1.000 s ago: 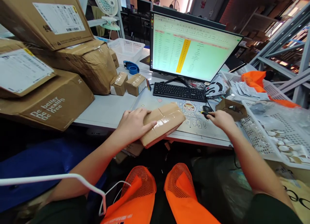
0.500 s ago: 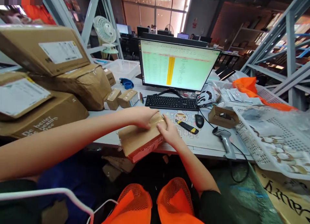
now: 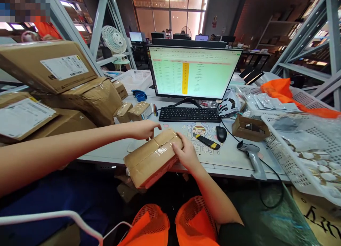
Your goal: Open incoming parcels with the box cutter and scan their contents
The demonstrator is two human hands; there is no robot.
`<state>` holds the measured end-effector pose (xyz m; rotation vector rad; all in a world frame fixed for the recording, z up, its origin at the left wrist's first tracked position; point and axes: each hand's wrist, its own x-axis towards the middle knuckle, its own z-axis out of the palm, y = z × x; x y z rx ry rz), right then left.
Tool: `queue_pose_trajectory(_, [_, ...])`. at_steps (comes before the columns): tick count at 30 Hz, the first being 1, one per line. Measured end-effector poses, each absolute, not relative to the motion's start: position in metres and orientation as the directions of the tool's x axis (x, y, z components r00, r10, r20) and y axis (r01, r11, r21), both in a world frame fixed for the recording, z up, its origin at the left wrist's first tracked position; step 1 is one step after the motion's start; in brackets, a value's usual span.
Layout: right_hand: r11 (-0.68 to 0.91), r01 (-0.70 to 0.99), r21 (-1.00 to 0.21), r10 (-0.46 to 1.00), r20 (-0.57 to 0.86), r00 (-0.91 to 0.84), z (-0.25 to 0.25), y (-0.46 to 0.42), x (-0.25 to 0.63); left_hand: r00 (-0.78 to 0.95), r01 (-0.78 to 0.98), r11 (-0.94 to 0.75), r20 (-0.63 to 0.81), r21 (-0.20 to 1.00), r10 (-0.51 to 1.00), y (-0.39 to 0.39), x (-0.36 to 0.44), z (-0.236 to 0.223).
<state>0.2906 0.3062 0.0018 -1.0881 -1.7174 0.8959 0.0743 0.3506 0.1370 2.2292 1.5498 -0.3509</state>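
Observation:
A taped cardboard box (image 3: pixel 150 157) rests tilted at the desk's front edge, its near end jutting out past it. Clear tape shines along the seam on its top, and reddish print shows on its front side. My right hand (image 3: pixel 185 152) grips the right end of the box, thumb on top and fingers around the far side. Just behind the box's far edge is my left hand (image 3: pixel 147 129), holding nothing, with its index finger and thumb apart. A black and yellow utility knife (image 3: pixel 206 141) lies on the desk mat to the right.
Stacked cartons (image 3: pixel 66 66) crowd the left side, with two small boxes (image 3: pixel 140 111) beside them. Behind are a keyboard (image 3: pixel 189 114) and monitor (image 3: pixel 195 74). A mouse (image 3: pixel 221 134), barcode scanner (image 3: pixel 252 157), open carton (image 3: pixel 250 129) and white basket (image 3: pixel 282 157) stand right.
My left hand has lifted off the box top and moved left, uncovering the taped seam. The box has tipped slightly toward me, still held by my right hand.

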Motion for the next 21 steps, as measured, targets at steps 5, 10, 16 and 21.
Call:
queue_pose_trajectory(5, [0.332,0.307,-0.892,0.935,0.267,-0.234,0.002,0.308,0.289,0.400,0.916,-0.379,-0.273,0.129,0.875,0.334,0.068,0.140])
queue_pose_trajectory(10, [0.318,0.299,-0.900,0.941,0.260,-0.218,0.000,0.309,0.283,0.461,0.883,-0.462,-0.322,0.078,0.827,0.330,0.075,0.139])
queue_pose_trajectory(16, [0.300,0.313,-0.901,0.950,0.251,-0.188,0.000,0.312,0.275,0.469,0.860,-0.507,-0.299,-0.060,0.831,0.325,0.093,0.127])
queue_pose_trajectory(21, [0.314,0.293,-0.903,0.946,0.271,-0.179,-0.003,0.306,0.280,0.445,0.896,-0.420,-0.274,0.147,0.853,0.344,0.067,0.137])
